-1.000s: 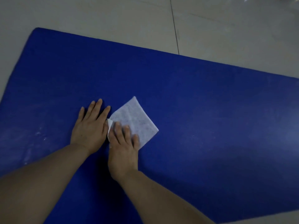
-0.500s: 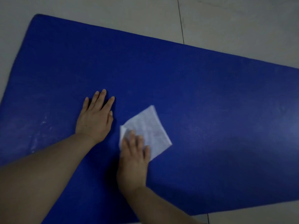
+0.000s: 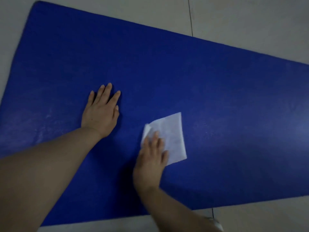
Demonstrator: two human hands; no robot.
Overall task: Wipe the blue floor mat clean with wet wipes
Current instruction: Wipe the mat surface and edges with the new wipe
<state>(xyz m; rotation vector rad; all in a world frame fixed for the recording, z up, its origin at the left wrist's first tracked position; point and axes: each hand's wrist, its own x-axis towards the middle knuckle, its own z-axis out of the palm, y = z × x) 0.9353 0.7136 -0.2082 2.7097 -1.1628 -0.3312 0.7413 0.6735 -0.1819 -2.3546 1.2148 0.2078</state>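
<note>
With the left hand flat and released on the mat to pin it to the floor, the right hand presses straight fingers on the wipe mid-mat and should, I judge, sweep in overlapping strokes under even pressure.

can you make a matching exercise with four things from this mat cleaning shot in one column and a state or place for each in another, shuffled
Things
1. left hand
2. right hand
3. wet wipe
4. blue floor mat

States or places
A. spread over the tiled floor
B. flat on the mat, touching no wipe
C. white, one corner folded up
D. fingers pressing the wipe

Pairs: 1-B, 2-D, 3-C, 4-A
</note>
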